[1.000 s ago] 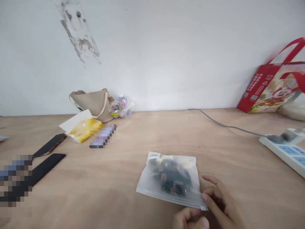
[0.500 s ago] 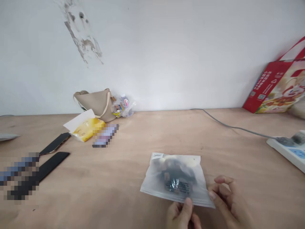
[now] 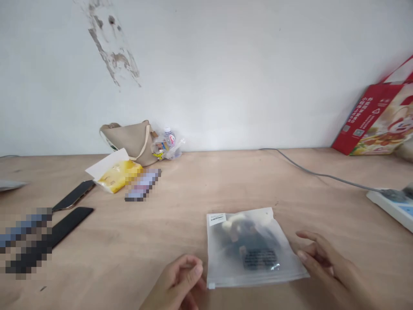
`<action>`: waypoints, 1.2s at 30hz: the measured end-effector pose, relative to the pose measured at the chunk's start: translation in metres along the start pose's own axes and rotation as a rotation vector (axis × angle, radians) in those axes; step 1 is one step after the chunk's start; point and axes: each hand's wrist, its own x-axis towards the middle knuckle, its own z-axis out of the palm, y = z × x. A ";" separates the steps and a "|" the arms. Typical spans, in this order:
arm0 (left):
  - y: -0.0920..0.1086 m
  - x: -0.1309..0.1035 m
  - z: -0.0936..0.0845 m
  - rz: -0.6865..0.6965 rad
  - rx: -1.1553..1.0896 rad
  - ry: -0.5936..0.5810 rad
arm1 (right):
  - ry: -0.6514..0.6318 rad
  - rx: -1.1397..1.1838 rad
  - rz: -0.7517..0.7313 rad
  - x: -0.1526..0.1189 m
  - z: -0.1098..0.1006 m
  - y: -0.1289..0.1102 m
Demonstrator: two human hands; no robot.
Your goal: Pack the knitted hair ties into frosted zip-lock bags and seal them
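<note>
A frosted zip bag (image 3: 226,271) lies in front of me with dark and pale contents showing dimly through it. It has a white label (image 3: 217,218) at its upper left corner, a block of dark print low on its front, and a small slider (image 3: 211,286) at the lower left corner. My left hand (image 3: 180,280) is just left of the bag, fingers loosely curled around nothing, close to the slider end. At the right edge is my right hand (image 3: 325,262), its index finger stretched out and its thumb tip at the bag's side; no firm grip shows.
On the left lie several phones, among them a black one (image 3: 72,224), and a yellow tissue pack (image 3: 119,175). Behind are a beige bag (image 3: 132,137) and a clear plastic bag with a bottle (image 3: 169,137). At right are a power strip (image 3: 392,206), its cable, and a red bag (image 3: 358,120).
My left hand has let go of the bag's lower edge and moved left to its side. The bag has turned slightly and shifted right. My right hand moved a little right.
</note>
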 end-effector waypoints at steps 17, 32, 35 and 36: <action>0.017 0.033 0.020 0.625 0.231 0.183 | -0.055 0.204 -0.098 0.014 0.022 -0.015; 0.045 0.054 0.034 0.751 -0.068 0.260 | 0.185 0.363 -0.140 0.044 0.037 -0.058; 0.057 0.067 0.033 0.742 -0.121 0.259 | 0.176 0.362 -0.155 0.063 0.039 -0.063; 0.061 0.073 0.033 0.736 -0.132 0.261 | 0.163 0.362 -0.160 0.070 0.039 -0.065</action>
